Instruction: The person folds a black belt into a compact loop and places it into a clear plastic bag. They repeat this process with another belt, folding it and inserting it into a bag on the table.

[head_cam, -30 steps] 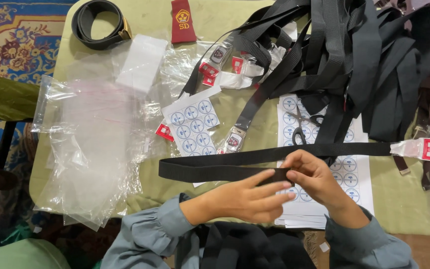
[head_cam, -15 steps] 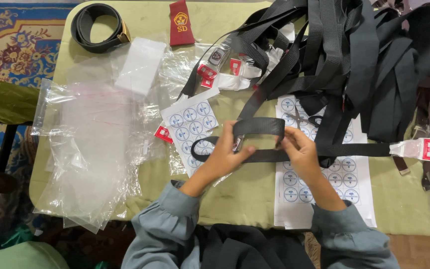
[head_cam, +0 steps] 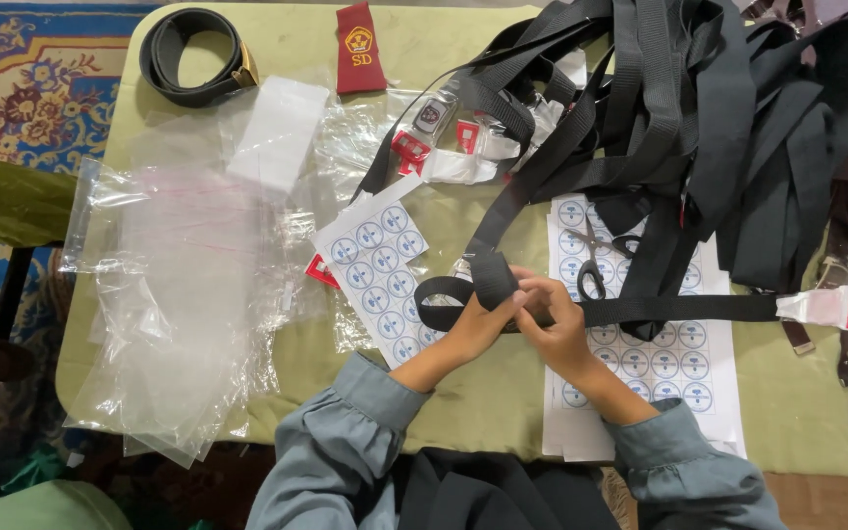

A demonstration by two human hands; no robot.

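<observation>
Got my left hand (head_cam: 478, 324) and right hand (head_cam: 552, 319) both pinched on a black webbing belt (head_cam: 679, 310), rolling its end into a loop over the sticker sheets (head_cam: 674, 368), clear plastic bags (head_cam: 188, 285) lying flat to my left, more belts (head_cam: 718, 108) piled beyond.

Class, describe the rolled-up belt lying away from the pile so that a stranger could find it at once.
Start at the green table and go to its far left corner, beyond the clear plastic bags. There lies the coiled black belt, a closed ring with a brass-coloured buckle. Unlike the loose black straps heaped on the right, it is wound up and alone.
</observation>
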